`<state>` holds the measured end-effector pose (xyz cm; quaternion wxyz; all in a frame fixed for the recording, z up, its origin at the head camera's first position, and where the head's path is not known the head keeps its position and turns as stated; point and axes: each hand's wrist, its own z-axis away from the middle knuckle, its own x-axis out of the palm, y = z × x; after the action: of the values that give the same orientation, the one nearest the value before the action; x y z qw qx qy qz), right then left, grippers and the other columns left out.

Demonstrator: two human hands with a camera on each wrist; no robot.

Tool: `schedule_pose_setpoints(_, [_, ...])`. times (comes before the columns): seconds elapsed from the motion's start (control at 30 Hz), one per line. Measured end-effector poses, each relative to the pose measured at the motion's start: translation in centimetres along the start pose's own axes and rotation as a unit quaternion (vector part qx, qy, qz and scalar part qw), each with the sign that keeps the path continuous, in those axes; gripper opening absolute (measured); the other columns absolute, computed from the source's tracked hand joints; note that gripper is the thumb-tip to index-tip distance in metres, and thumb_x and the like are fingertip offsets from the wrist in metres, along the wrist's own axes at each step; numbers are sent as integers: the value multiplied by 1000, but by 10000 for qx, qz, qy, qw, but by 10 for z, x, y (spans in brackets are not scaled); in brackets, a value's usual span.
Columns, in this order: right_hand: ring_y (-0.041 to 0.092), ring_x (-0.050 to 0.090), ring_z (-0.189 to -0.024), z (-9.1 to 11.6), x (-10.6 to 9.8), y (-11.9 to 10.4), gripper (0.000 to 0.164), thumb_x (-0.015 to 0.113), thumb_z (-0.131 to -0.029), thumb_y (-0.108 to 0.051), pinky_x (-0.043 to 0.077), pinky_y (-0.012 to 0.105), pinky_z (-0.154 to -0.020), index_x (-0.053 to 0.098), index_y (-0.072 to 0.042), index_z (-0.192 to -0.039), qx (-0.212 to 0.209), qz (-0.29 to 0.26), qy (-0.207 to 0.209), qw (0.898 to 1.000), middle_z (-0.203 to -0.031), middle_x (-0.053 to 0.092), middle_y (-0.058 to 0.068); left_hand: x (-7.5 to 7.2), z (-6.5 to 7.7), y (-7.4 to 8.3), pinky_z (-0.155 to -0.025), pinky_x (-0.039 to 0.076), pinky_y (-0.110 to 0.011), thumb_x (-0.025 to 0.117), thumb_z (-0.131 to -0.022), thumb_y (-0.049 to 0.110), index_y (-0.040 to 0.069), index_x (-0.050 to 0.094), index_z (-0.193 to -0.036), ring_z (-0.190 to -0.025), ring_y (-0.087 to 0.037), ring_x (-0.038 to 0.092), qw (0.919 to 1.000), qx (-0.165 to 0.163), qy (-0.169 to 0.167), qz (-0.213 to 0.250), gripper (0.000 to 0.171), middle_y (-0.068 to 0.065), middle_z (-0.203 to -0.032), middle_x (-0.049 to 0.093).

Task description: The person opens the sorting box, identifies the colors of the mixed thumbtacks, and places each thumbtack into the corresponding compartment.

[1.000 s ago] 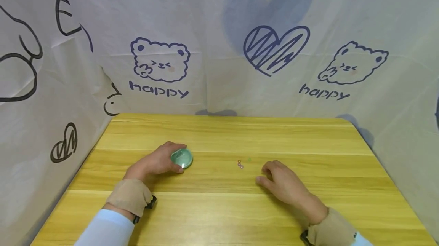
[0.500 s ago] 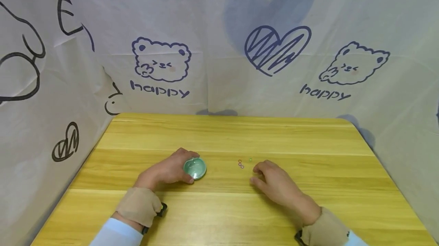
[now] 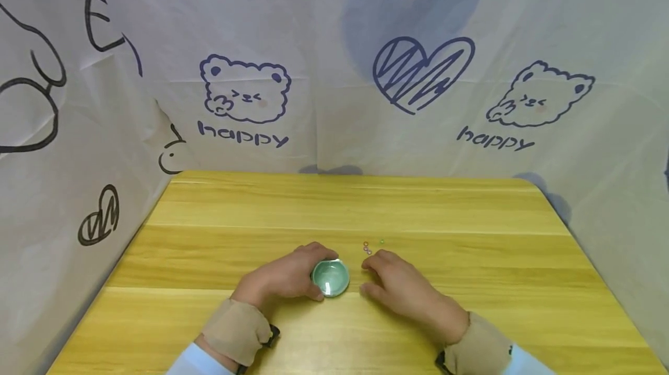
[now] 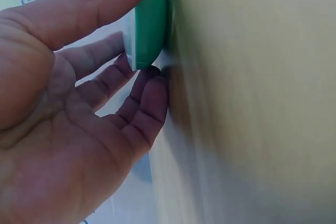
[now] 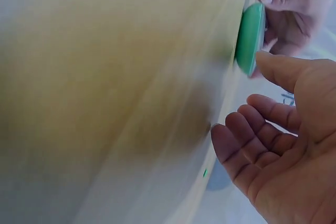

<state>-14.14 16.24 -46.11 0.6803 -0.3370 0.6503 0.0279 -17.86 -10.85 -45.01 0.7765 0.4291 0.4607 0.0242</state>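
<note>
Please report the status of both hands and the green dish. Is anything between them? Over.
Left hand gripping green dish. Right hand holding nothing, tiny beads just beyond it. Nothing visible between right hand and green dish.

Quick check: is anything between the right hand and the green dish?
Nothing visible: only a narrow strip of tabletop separates the right hand from the green dish, gripped by the left hand. The small coloured pieces lie farther back.

Doodled white cloth [image 3: 345, 131] hangs behind a yellow wood-grain table [image 3: 334, 206].
</note>
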Motion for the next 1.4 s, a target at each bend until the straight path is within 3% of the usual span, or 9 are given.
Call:
schedule_pose_setpoints(0.23, [34, 61, -131, 0, 5, -9, 39, 82, -93, -28, 52, 51, -107, 69, -7, -124, -292, -170, -168, 9993, -126, 68, 8, 14, -2, 11, -108, 47, -49, 89, -85, 14, 11, 55, -149, -130, -25, 54, 9999, 111, 25, 13, 72, -4, -148, 56])
schedule_pose_setpoints(0.43, [33, 61, -130, 4, 5, -11, 47, 87, -88, -34, 52, 50, -105, 69, -9, -123, -311, -144, -259, 9991, -127, 65, 6, 23, -4, 20, -107, 49, -42, 88, -86, 17, 13, 56, -148, -128, -20, 55, 9997, 192, 32, -139, 70, -1, -147, 57])
schedule_pose_setpoints(0.8, [22, 62, -121, 5, 8, -7, 50, 90, -84, -36, 54, 45, -101, 66, -14, -121, -396, -197, -229, 9988, -129, 66, 5, 36, -2, 27, -107, 50, -44, 88, -86, 23, -2, 49, -152, -127, -26, 55, 9977, 103, 304, -595, 81, -13, -144, 57])
schedule_pose_setpoints(0.9, [19, 63, -116, 5, 9, -8, 50, 91, -83, -37, 55, 43, -99, 66, -14, -120, -457, -192, -178, 9986, -125, 66, 3, 40, 0, 32, -102, 53, -40, 87, -86, 24, -3, 50, -149, -122, -25, 55, 9946, 194, 380, -945, 78, -15, -142, 56])
schedule_pose_setpoints(1.07, [19, 64, -115, 5, 9, -9, 52, 92, -82, -36, 55, 42, -99, 66, -12, -120, -554, -123, -100, 9983, -124, 66, 4, 43, -1, 36, -97, 55, -35, 87, -86, 24, -3, 55, -142, -115, -24, 57, 9825, 467, 613, -1695, 70, -15, -133, 60])
schedule_pose_setpoints(1.4, [17, 65, -110, 4, 10, -9, 49, 91, -83, -35, 57, 39, -95, 67, -10, -119, -667, 34, 38, 9978, -122, 68, 4, 45, -3, 36, -91, 55, -30, 87, -84, 26, -1, 61, -135, -104, -21, 58, 9728, 646, 822, -2069, 63, -11, -121, 64])
